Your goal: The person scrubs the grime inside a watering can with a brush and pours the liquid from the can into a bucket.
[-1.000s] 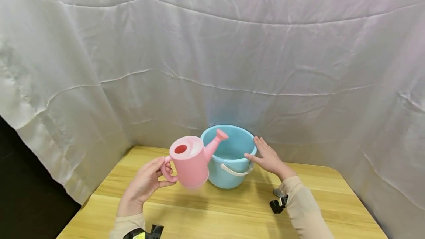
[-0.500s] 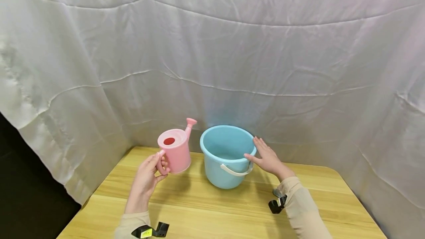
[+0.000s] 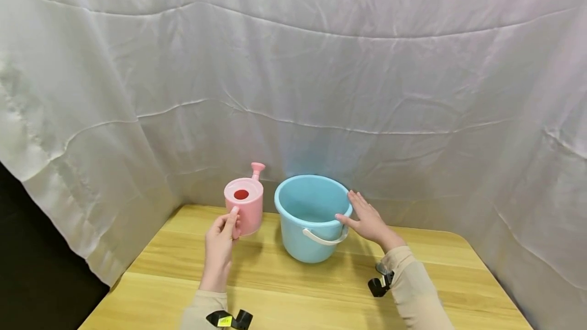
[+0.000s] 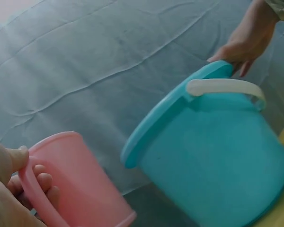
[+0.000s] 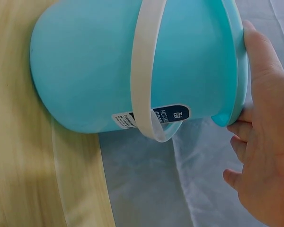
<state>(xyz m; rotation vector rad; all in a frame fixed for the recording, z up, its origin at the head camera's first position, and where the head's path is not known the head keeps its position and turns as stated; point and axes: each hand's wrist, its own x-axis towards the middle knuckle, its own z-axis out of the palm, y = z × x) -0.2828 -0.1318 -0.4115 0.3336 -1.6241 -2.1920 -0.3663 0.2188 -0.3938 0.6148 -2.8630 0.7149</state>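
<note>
My left hand grips the handle of a pink watering can, thumb on top and fingers wrapped through the loop. The can is upright, its spout pointing toward the back curtain, its red-lined opening facing up. It appears to be held just above the table, left of a light blue bucket and apart from it. In the left wrist view the can's handle shows between thumb and fingers. My right hand rests on the bucket's right rim with fairly straight fingers. The bucket stands upright, its white handle hanging down in front.
The wooden table has a rounded far right corner. A grey-white curtain hangs close behind the bucket and along both sides. A dark area lies beyond the table's left edge.
The watering can has moved left, away from over the bucket's rim, and its spout has swung from pointing right to pointing at the curtain. My right hand stays on the bucket.
</note>
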